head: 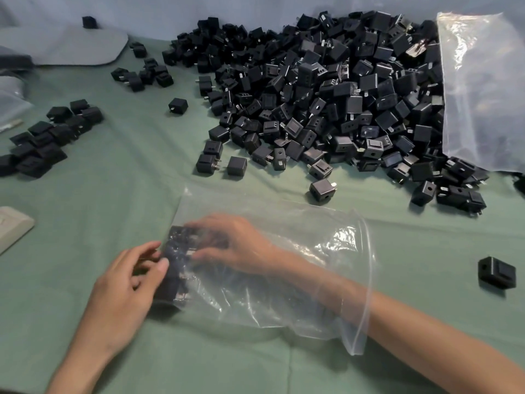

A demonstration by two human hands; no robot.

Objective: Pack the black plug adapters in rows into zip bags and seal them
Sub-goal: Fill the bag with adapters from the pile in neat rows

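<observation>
A clear zip bag (298, 251) lies on the green cloth near me, its open zip edge on the right. My right hand (241, 245) is inside the bag up to the forearm, fingers on several black plug adapters (181, 251) at the bag's closed left end. My left hand (127, 285) is outside the bag and holds that end with the adapters through the plastic, thumb on top. A large heap of loose black adapters (326, 95) fills the far right of the table.
Smaller clusters of adapters (42, 140) lie at the left and another cluster (142, 72) at the back. One single adapter (496, 273) sits at the right. A big clear bag (483, 89) lies over the heap's right side. A beige block (11, 226) is at the left edge.
</observation>
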